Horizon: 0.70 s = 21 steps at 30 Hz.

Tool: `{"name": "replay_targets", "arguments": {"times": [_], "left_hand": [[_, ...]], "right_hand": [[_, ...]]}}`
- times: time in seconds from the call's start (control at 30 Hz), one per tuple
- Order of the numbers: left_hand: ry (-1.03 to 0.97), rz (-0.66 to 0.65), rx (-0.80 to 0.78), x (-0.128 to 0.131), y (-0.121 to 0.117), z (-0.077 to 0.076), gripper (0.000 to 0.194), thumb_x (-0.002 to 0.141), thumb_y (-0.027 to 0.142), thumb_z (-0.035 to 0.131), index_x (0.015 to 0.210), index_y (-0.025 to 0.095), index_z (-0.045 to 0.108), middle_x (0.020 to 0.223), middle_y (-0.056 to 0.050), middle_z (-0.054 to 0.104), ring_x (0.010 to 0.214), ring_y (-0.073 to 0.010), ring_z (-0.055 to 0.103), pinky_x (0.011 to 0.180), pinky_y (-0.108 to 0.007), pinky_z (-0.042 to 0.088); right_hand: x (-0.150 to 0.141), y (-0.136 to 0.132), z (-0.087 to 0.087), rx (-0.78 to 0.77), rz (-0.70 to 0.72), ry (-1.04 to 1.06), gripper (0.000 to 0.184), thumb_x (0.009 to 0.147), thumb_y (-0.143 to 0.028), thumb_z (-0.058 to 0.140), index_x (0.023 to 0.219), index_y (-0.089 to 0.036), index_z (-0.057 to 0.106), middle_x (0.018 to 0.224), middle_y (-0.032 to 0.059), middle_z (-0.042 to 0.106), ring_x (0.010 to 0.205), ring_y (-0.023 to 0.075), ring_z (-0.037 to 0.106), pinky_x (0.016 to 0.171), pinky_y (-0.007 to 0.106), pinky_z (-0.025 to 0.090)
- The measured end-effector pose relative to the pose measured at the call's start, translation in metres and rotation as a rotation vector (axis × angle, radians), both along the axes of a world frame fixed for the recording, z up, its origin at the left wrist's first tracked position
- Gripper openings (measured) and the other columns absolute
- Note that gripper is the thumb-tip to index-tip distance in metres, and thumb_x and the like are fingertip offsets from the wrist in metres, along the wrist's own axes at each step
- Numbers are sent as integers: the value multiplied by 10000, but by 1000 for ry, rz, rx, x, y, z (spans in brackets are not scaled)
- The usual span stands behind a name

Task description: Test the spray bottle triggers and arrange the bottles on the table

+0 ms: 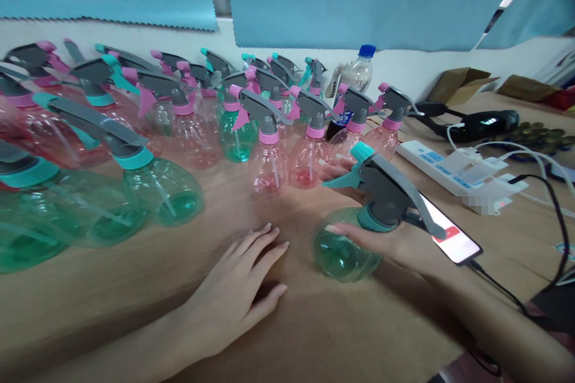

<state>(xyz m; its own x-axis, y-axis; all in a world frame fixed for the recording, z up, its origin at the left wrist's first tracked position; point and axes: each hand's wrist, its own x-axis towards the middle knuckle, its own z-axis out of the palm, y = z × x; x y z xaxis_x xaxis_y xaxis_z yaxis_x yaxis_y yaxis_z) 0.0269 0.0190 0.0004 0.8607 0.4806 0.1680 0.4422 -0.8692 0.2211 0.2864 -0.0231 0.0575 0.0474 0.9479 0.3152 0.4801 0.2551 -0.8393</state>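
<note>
My right hand (381, 239) is wrapped round a green spray bottle (345, 251) with a grey head and a teal trigger, standing on the wooden table (314, 323). My left hand (238, 293) lies flat on the table just left of that bottle, fingers stretched out and apart, holding nothing. Behind both hands stand several pink spray bottles (267, 161) and several green spray bottles (162, 185) with grey heads.
A phone (453, 239) with a lit screen lies on a cable right of the held bottle. A white power strip (453, 173) with plugs, a black device (485, 122), a clear water bottle (357, 75) and cardboard boxes (458, 81) sit at the back right.
</note>
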Motion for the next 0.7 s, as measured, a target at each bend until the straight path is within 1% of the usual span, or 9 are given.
{"name": "replay_targets", "arguments": {"times": [0.1,0.2,0.3,0.4,0.53,0.63,0.7], "left_hand": [[0,1,6,0,0,0,458,930,355,509,1346,181,434,1415,-115,423,1314,-292,359,1033,-489,365],[2,3,12,0,0,0,457,929,358,509,1344,180,439,1412,-114,428,1312,-293,363,1030,-489,368],[2,2,12,-1,-1,0,454,932,366,505,1343,183,442,1415,-112,427,1314,-295,361,1028,-488,371],[2,-1,11,-1,-1,0,459,932,368,504,1346,179,438,1416,-115,425,1315,-293,358,1030,-486,369],[4,1,12,-2,-1,0,463,930,367,509,1346,176,436,1415,-116,426,1312,-291,363,1031,-485,369],[-1,0,9,-2,-1,0,456,929,364,509,1340,177,442,1413,-114,429,1311,-291,363,1029,-486,370],[2,-3,7,-2,-1,-1,455,931,361,505,1341,175,440,1416,-115,426,1314,-291,358,1031,-486,368]], "right_hand": [[-3,-2,6,-38,-51,-131,386,710,-335,740,1086,-314,657,957,-11,740,920,245,696,980,428,493],[-7,-4,8,-80,-56,-124,345,757,-421,681,1080,-303,662,947,4,742,939,253,692,973,447,492],[-7,-5,6,-69,-41,-59,352,779,-390,666,1109,-271,643,974,21,737,991,242,675,949,419,509],[-5,-5,3,-36,-16,-51,364,791,-351,662,1143,-270,613,1026,15,727,1003,215,669,920,377,526],[-4,-4,1,-34,1,-52,384,814,-376,639,1183,-287,585,1067,13,713,1015,206,662,924,377,519],[-4,-4,0,-66,18,-21,314,817,-405,626,1105,-280,627,1044,20,714,1018,213,655,904,380,528],[-4,-5,-1,-100,-7,-12,262,805,-440,627,1003,-272,660,1007,19,718,993,218,659,899,385,529]]}}
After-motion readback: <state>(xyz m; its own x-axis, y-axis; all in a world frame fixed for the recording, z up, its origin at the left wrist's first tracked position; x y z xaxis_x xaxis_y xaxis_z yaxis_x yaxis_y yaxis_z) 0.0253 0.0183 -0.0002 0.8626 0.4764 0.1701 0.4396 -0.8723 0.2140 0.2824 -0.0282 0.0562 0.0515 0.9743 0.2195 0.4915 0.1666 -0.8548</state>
